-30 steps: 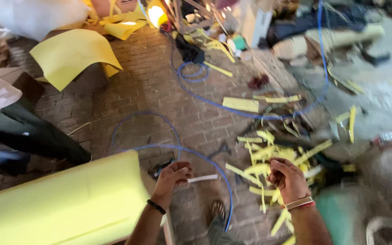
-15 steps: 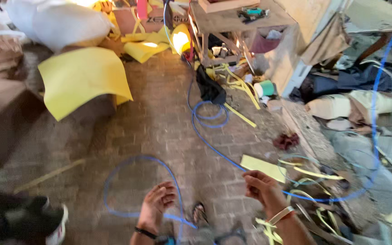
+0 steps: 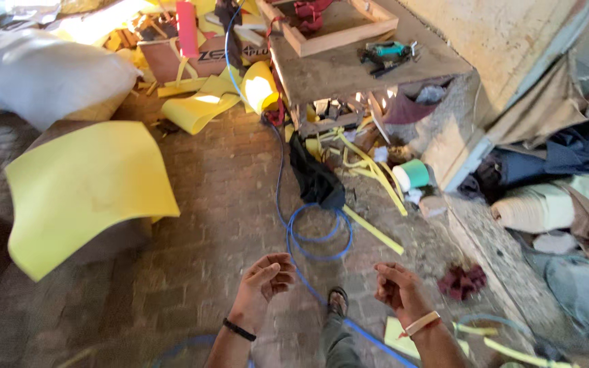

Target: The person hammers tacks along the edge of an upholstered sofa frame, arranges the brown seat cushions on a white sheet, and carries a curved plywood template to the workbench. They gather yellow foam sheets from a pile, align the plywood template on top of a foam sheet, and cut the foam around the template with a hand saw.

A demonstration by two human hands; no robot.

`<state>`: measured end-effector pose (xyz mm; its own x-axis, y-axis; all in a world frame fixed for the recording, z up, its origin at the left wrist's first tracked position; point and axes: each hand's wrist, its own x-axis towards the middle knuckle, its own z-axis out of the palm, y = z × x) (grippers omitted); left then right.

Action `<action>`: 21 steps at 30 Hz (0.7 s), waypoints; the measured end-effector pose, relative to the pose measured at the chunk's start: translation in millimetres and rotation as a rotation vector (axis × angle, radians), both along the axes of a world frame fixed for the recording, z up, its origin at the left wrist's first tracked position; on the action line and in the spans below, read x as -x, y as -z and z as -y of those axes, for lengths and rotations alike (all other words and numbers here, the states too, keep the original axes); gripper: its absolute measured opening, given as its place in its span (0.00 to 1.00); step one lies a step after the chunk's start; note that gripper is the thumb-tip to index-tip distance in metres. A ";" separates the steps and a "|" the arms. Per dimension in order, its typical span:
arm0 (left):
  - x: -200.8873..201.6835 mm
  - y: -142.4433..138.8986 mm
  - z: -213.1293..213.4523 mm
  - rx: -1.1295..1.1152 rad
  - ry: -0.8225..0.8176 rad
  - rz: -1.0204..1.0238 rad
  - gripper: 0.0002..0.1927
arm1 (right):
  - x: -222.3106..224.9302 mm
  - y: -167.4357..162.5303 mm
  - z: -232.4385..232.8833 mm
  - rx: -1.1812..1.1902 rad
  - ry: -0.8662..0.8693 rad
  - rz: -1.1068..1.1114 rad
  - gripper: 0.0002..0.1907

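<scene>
My left hand point(image 3: 264, 281), with a black band on its wrist, hovers over the brick floor with fingers loosely curled and nothing in it. My right hand point(image 3: 397, 289), wearing a pale wristband, is likewise half-curled and empty. A blue hose point(image 3: 318, 238) runs down from the far top, coils into a loop ahead of my hands, then passes between them toward the lower right without touching either. My sandalled foot point(image 3: 337, 300) stands beside the hose.
A big yellow foam sheet point(image 3: 83, 184) lies left, a white sack point(image 3: 42, 75) behind it. A wooden table point(image 3: 363, 68) with a teal tool point(image 3: 386, 51) stands ahead. Black cloth point(image 3: 315, 180), yellow strips point(image 3: 369, 180), a teal roll point(image 3: 414, 174), a dark red rag point(image 3: 461, 281) and fabric rolls point(image 3: 547, 204) crowd the right.
The view has swung up and forward, away from the yellow foam block and scraps. Both hands now hang in front, and the small pale thing by my left hand is gone.
</scene>
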<state>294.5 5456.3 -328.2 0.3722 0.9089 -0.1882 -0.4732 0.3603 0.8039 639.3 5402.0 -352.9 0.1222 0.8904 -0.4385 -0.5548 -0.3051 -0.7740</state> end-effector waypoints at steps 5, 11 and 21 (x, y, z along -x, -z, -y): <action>-39.5 -3.5 -177.5 0.062 -0.036 -0.041 0.19 | -33.0 -24.2 -213.6 -0.017 0.044 0.030 0.11; -52.0 -14.4 -366.2 0.075 -0.055 -0.049 0.18 | -43.5 -78.8 -424.1 -0.098 -0.054 0.103 0.10; -73.3 -18.2 -677.4 0.070 0.013 0.037 0.14 | -49.1 -80.3 -690.1 -0.060 0.073 0.211 0.10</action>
